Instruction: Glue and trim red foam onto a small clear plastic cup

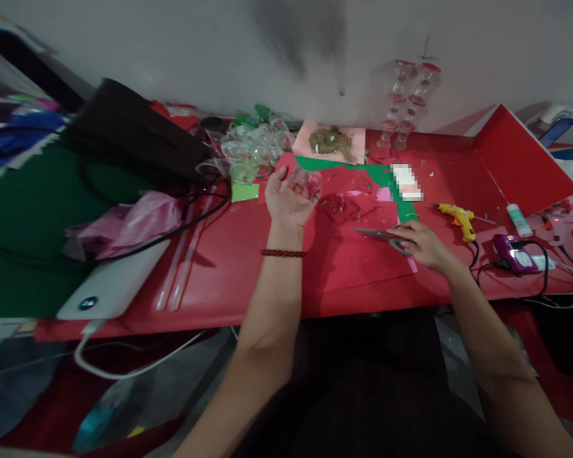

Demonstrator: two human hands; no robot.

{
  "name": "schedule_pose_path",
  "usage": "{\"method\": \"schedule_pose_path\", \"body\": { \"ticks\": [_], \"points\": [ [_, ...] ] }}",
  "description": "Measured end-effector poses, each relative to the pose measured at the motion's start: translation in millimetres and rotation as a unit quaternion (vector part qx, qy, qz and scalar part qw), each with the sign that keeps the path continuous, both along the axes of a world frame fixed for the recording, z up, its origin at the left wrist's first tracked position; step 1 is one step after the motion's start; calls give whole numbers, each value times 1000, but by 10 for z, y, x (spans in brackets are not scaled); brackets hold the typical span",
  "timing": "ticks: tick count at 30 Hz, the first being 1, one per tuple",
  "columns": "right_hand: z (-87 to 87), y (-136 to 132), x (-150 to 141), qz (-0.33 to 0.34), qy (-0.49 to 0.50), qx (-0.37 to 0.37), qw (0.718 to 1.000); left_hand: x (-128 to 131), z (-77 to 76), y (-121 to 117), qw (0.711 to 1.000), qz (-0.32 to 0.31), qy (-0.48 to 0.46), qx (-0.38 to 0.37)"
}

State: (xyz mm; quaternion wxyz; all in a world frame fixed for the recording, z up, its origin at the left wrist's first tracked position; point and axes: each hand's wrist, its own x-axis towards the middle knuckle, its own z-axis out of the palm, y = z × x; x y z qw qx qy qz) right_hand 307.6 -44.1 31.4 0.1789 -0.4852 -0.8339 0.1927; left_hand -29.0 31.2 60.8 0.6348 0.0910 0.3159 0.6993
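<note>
My left hand (pixel 286 202) is turned palm up above the red-covered table, its fingers curled against a small clear plastic cup (pixel 310 184) that has red showing on or through it. A beaded bracelet (pixel 283 253) circles that wrist. Scissors (pixel 375 233) with grey-green handles lie in the grip of my right hand (pixel 424 245), their blades pointing left. Beneath the blades spreads a red paper sheet (pixel 348 270), with crumpled red scraps (pixel 339 207) just beyond. I cannot tell exactly how the fingers press on the cup.
Several clear plastic cups (pixel 258 146) are heaped at the back. Joined cups (pixel 405 102) stand against the wall. To the right are a yellow glue gun (pixel 458 217), a glue bottle (pixel 519 220) and a purple adapter (pixel 513 254). A white power bank (pixel 114 283) and clear tubes (pixel 184 254) lie left.
</note>
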Motion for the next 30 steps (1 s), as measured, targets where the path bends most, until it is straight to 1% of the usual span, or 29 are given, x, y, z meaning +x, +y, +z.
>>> {"method": "schedule_pose_path", "body": {
  "ticks": [2,5,7,8,9,10,11,12,13,14,15,16,18,19,20,21,22,23,24,25,26,28,29,30],
  "points": [
    [-25,-125,219,-46,-11,7,999,23,21,-13,1000,-11,3,3],
    [-92,-288,453,-160,-53,26,985,86,84,-53,999,-38,9,-9],
    [-124,-374,439,-228,-80,67,968,127,123,-79,999,-48,9,-14],
    [-131,-415,366,-241,-87,94,962,141,135,-88,999,-49,9,-14],
    [-133,-453,252,-235,-90,119,961,150,141,-93,999,-48,8,-12],
    [-130,-486,103,-199,-88,137,966,152,142,-94,999,-45,8,-10],
    [-124,-508,-67,-115,-88,130,981,150,138,-92,999,-43,7,-9],
    [-118,-508,-247,-8,-92,112,989,142,130,-87,999,-40,6,-8],
    [-111,-478,-421,101,-106,90,985,131,121,-80,999,-37,4,-8],
    [-103,-409,-576,190,-122,71,972,118,110,-72,999,-35,2,-9],
    [-93,-298,-704,250,-138,60,957,103,97,-63,999,-33,0,-8],
    [-79,-148,-801,277,-153,59,947,87,84,-54,999,-32,-1,-6],
    [-36,232,-913,278,-179,67,941,54,52,-35,1000,-28,-3,3],
    [-7,427,-945,267,-194,72,941,36,36,-26,1000,-27,-3,7],
    [23,599,-973,241,-205,81,945,17,20,-18,1000,-25,-3,11],
    [49,730,-1006,202,-210,96,952,-1,6,-13,1000,-23,-4,14],
    [69,808,-1050,162,-207,111,959,-20,-3,-11,1000,-20,-4,17],
    [78,831,-1107,131,-199,123,963,-37,-7,-12,1000,-16,-5,20],
    [76,806,-1173,123,-190,126,966,-52,-4,-17,1000,-11,-6,22],
    [65,746,-1245,147,-186,120,964,-63,5,-26,1000,-7,-9,23],
    [51,675,-1314,198,-185,105,957,-71,20,-37,1000,-4,-12,23],
    [36,579,-1420,313,-187,80,928,-78,58,-60,1000,0,-21,19],
    [49,583,-1446,337,-187,79,920,-77,76,-69,1000,1,-25,15],
    [78,626,-1453,324,-187,90,923,-75,89,-74,1000,3,-27,11]
  ]
}}
